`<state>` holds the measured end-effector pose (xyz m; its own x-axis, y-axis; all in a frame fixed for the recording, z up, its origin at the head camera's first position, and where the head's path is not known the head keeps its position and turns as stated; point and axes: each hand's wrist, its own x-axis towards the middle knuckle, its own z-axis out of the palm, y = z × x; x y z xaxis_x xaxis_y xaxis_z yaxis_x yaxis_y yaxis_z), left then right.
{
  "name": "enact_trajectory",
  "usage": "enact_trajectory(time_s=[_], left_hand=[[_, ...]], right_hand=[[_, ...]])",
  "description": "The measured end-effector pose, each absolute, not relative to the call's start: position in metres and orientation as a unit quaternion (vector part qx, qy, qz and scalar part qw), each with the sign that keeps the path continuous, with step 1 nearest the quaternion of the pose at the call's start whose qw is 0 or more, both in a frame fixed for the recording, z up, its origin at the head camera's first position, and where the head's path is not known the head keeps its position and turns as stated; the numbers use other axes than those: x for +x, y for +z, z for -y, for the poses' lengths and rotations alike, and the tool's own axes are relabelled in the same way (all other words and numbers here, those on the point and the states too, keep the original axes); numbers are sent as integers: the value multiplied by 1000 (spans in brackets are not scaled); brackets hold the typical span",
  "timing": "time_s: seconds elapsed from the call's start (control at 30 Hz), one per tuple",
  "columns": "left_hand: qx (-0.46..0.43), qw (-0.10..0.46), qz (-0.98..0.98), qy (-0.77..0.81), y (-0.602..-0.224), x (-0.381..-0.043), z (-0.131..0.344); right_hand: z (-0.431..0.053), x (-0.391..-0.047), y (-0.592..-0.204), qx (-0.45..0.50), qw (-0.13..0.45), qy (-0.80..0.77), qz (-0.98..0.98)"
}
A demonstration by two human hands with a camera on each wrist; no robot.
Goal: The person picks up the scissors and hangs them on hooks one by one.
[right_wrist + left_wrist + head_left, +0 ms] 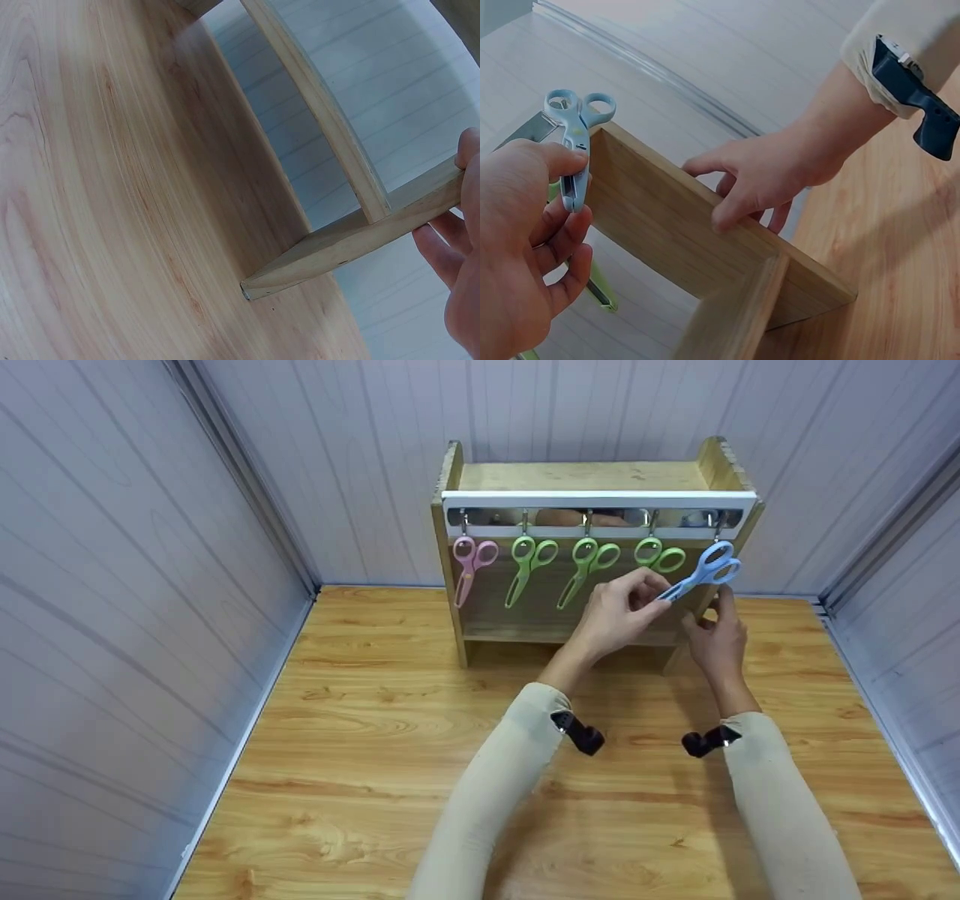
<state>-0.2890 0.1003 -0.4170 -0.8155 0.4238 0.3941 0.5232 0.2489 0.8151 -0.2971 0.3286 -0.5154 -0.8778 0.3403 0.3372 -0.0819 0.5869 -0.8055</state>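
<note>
My left hand (616, 611) pinches the blade end of a pair of light blue scissors (705, 571) between thumb and fingers. The scissors' handle loops (579, 109) point up, one of them just at the rightmost hook (720, 526); whether it sits on the hook I cannot tell. My right hand (718, 641) grips the right side panel (352, 236) of a wooden rack, thumb on one face and fingers on the other. On the other hooks hang pink scissors (466, 566) and three green pairs, the nearest green scissors (658, 555) partly behind my left hand.
The wooden rack (577, 476) stands on a wood-grain table (360, 735) against the back wall. Across its top front runs a white-edged rail (600, 500) with a shiny strip and several hooks. Panelled walls (112, 585) enclose the table on the left, back and right.
</note>
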Motion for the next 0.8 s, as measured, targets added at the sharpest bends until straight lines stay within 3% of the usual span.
enact_trajectory(time_s=[0.8], left_hand=[[-261, 11, 798, -543, -422, -289, -97]], right_hand=[[-330, -296, -516, -76, 221, 452, 861]])
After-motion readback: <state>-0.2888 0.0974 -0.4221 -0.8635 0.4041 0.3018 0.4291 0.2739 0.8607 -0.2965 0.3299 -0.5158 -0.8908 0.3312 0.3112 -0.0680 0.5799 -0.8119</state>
